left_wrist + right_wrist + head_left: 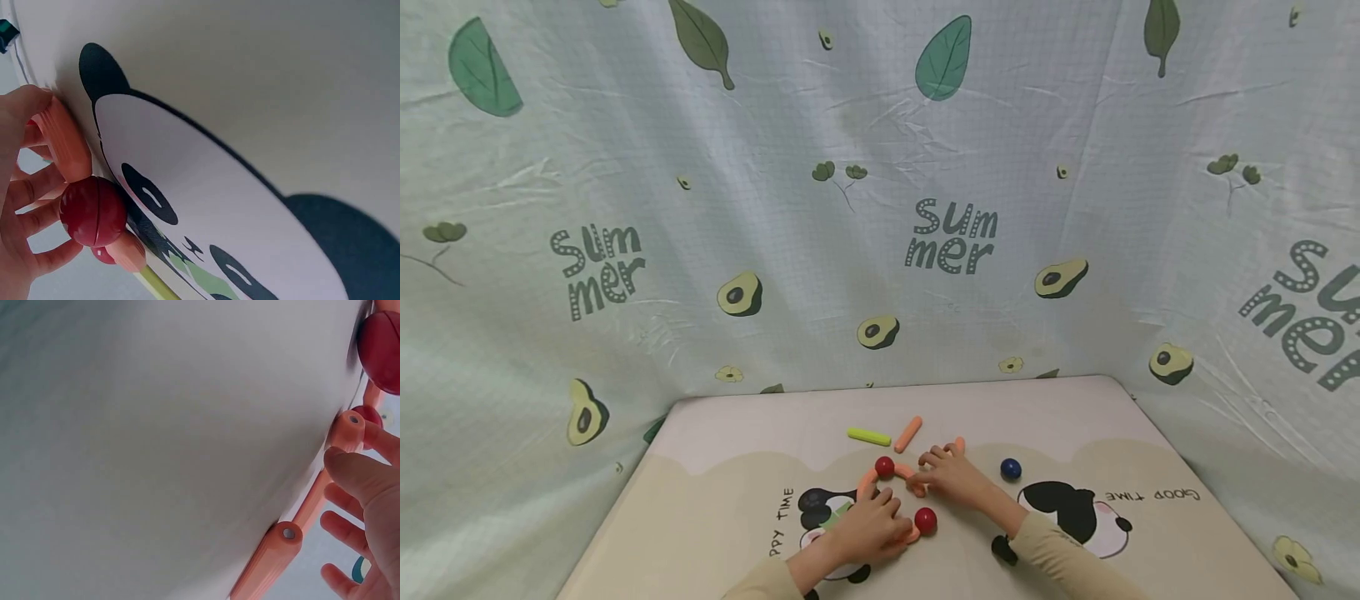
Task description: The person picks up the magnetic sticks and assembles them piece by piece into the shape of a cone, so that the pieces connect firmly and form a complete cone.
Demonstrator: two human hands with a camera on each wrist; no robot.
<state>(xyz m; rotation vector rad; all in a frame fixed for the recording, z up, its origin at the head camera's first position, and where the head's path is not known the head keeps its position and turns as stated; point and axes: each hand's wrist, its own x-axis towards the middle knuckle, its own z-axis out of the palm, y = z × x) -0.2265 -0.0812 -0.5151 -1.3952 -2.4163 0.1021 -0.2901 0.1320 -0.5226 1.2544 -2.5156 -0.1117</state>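
Note:
Near the front of the table, my left hand (868, 529) holds an orange magnetic rod (65, 140) between thumb and fingers. A red ball (94, 211) touches the rod's end; in the head view this red ball (926, 522) is right of the hand. To the right, my right hand (955, 479) pinches the end of a curved orange rod (347, 428), whose metal tip shows. Between the hands and farther back, another red ball (884, 467) joins curved orange rods (867, 482) in an arc. The left fingers cover part of the arc.
Behind the arc lie a yellow-green rod (868, 437) and a straight orange rod (908, 434). One more orange rod (959, 444) pokes out behind the right hand. A blue ball (1011, 469) sits to the right. A printed curtain (820, 250) hangs behind the table.

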